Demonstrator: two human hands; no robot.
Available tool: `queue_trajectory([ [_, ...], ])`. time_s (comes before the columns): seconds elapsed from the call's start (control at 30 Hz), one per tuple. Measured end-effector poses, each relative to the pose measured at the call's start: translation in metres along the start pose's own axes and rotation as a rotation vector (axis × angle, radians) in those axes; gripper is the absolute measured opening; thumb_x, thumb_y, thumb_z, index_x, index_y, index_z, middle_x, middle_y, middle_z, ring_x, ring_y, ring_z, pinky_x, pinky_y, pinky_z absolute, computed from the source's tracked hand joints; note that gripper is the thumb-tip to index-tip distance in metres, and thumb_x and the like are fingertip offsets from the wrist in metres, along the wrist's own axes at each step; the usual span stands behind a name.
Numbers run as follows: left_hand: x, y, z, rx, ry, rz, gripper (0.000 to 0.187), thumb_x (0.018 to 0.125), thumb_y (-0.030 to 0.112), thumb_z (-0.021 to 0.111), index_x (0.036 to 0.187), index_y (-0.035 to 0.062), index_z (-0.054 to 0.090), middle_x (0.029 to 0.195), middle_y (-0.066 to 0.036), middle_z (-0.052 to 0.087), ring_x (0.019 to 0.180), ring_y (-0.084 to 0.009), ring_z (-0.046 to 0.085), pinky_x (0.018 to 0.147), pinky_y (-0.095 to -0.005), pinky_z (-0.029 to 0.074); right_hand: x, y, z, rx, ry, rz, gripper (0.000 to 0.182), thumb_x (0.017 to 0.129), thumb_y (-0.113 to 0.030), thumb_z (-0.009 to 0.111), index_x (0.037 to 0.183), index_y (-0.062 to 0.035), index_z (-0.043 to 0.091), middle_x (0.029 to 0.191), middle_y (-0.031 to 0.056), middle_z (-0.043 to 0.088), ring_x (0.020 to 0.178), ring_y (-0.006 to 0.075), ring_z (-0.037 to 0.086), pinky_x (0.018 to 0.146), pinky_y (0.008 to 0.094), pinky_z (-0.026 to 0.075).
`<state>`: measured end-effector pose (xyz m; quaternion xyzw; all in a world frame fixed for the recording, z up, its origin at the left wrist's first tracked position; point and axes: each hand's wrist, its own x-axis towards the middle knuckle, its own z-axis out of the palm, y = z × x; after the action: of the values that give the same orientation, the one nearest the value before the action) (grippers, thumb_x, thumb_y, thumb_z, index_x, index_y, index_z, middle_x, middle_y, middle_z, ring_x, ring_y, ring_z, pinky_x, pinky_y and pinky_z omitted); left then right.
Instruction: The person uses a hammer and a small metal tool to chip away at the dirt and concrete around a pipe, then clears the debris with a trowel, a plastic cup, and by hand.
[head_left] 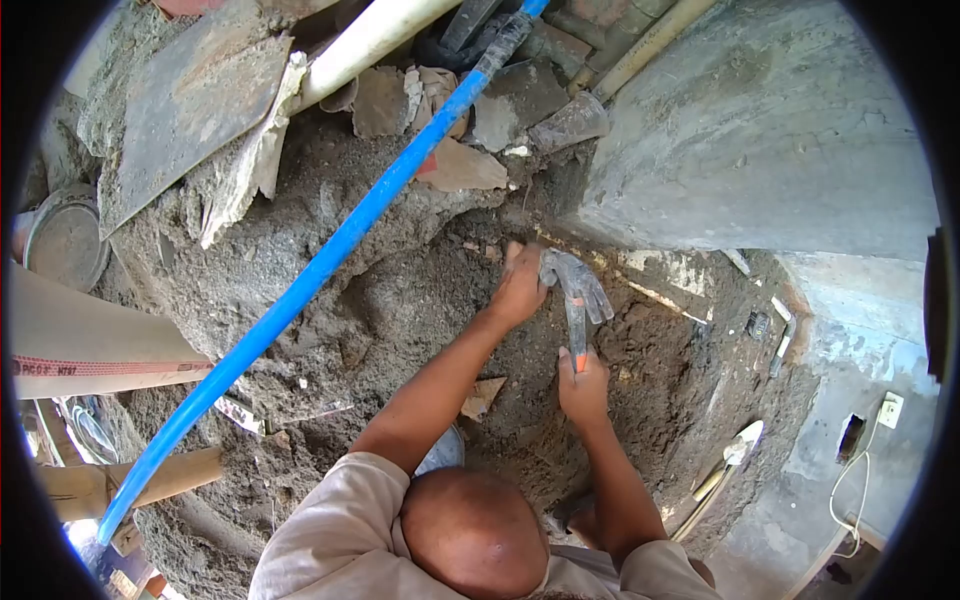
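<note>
My left hand (520,287) is closed near the middle of the dug ground, close beside the grey head of a hammer (577,334). What its fingers hold, if anything, is hidden. My right hand (584,388) is below and to the right, wrapped round the lower part of the hammer's handle, which has orange bands. The hammer head is blurred. Under both hands lies rough grey-brown soil (650,400), with a thin strip (655,296) lying to the right of the hammer head.
A blue pipe (335,245) crosses diagonally on the left. Broken slabs (205,115) and a white pipe (370,50) lie at the top. A concrete wall (760,130) stands at right. A trowel (741,444) rests lower right. A head (472,530) shows at the bottom.
</note>
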<state>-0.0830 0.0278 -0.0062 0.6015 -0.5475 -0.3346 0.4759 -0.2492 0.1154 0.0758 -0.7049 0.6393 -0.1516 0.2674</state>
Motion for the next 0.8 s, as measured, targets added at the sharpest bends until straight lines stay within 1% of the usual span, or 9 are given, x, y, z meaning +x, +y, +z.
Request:
queue_trajectory([
  [0.17, -0.007, -0.006, -0.001, -0.012, 0.032, 0.051, 0.035, 0.07, -0.01, 0.056, 0.103, 0.0016, 0.055, 0.108, -0.016, 0.057, 0.096, -0.0354, 0.046, 0.086, -0.0416, 0.039, -0.01, -0.06, -0.067, 0.361, 0.177, 0.13, 0.033, 0.09, -0.023, 0.062, 0.068, -0.0048, 0.047, 0.052, 0.0045, 0.045, 0.048, 0.0117, 0.046, 0.047, 0.0331, 0.044],
  [0.23, -0.001, 0.002, -0.006, -0.03, 0.039, 0.025, 0.037, 0.07, -0.012, 0.055, 0.104, 0.0017, 0.055, 0.109, -0.016, 0.057, 0.098, -0.035, 0.046, 0.088, -0.0412, 0.038, -0.002, -0.091, -0.083, 1.094, 0.331, -0.29, 0.04, 0.091, -0.024, 0.061, 0.059, -0.0066, 0.043, 0.051, 0.0065, 0.046, 0.045, 0.0149, 0.047, 0.054, 0.0303, 0.049],
  [0.3, 0.004, 0.004, -0.006, 0.003, 0.015, 0.0, 0.037, 0.07, -0.012, 0.056, 0.104, 0.0015, 0.055, 0.107, -0.016, 0.058, 0.099, -0.0351, 0.046, 0.089, -0.0403, 0.039, -0.013, -0.065, -0.053, 1.065, 0.441, -0.293, 0.043, 0.091, -0.025, 0.06, 0.057, -0.0047, 0.044, 0.05, 0.0082, 0.046, 0.042, 0.0172, 0.044, 0.059, 0.0275, 0.052],
  [0.37, 0.007, 0.004, -0.007, 0.005, 0.0, -0.019, 0.035, 0.071, -0.011, 0.056, 0.104, 0.0012, 0.055, 0.106, -0.016, 0.058, 0.099, -0.0351, 0.046, 0.089, -0.0398, 0.039, -0.033, 0.016, 0.01, 0.276, 0.253, 0.264, 0.035, 0.091, -0.025, 0.06, 0.069, 0.0001, 0.05, 0.049, 0.0085, 0.044, 0.04, 0.019, 0.042, 0.055, 0.0279, 0.05],
  [0.47, 0.028, 0.002, -0.013, 0.029, 0.002, 0.007, 0.032, 0.072, -0.009, 0.057, 0.103, 0.0011, 0.055, 0.104, -0.016, 0.058, 0.098, -0.0352, 0.046, 0.088, -0.0397, 0.039, -0.003, 0.006, -0.002, 0.084, -0.015, 0.038, 0.035, 0.092, -0.026, 0.059, 0.075, 0.0037, 0.052, 0.049, 0.0096, 0.042, 0.04, 0.0194, 0.044, 0.05, 0.0289, 0.047],
  [0.63, 0.006, -0.002, -0.005, 0.027, 0.015, -0.007, 0.027, 0.074, -0.005, 0.059, 0.1, 0.002, 0.055, 0.102, -0.016, 0.058, 0.097, -0.0357, 0.047, 0.087, -0.0409, 0.04, -0.021, -0.034, -0.033, 0.786, 0.157, 0.088, 0.026, 0.094, -0.012, 0.053, 0.07, -0.0052, 0.045, 0.052, 0.0006, 0.04, 0.048, 0.0098, 0.047, 0.045, 0.0271, 0.043],
  [0.7, 0.006, -0.005, -0.004, 0.036, 0.016, 0.021, 0.027, 0.074, -0.005, 0.059, 0.099, 0.0022, 0.055, 0.103, -0.015, 0.058, 0.098, -0.0353, 0.048, 0.087, -0.0408, 0.04, -0.017, -0.007, 0.002, 0.61, 0.463, -0.345, 0.036, 0.094, -0.027, 0.053, 0.082, 0.0068, 0.056, 0.057, 0.0055, 0.056, 0.049, 0.0205, 0.057, 0.049, 0.0346, 0.048],
  [0.73, 0.004, -0.007, -0.003, 0.042, 0.019, 0.043, 0.027, 0.074, -0.004, 0.06, 0.099, 0.0024, 0.055, 0.103, -0.015, 0.058, 0.098, -0.0349, 0.048, 0.087, -0.0406, 0.039, -0.036, 0.02, 0.03, 0.308, 0.261, 0.143, 0.034, 0.092, -0.027, 0.054, 0.086, 0.0065, 0.057, 0.062, 0.0151, 0.061, 0.057, 0.0329, 0.063, 0.057, 0.0432, 0.05],
  [0.8, -0.003, -0.011, -0.004, 0.044, 0.011, 0.082, 0.027, 0.074, -0.005, 0.06, 0.099, 0.0024, 0.055, 0.103, -0.015, 0.058, 0.098, -0.0347, 0.048, 0.087, -0.0403, 0.039, -0.025, 0.016, 0.017, 0.135, 0.051, 0.164, 0.033, 0.091, -0.027, 0.056, 0.085, 0.0059, 0.057, 0.065, 0.0192, 0.062, 0.061, 0.0378, 0.063, 0.059, 0.0459, 0.05],
])
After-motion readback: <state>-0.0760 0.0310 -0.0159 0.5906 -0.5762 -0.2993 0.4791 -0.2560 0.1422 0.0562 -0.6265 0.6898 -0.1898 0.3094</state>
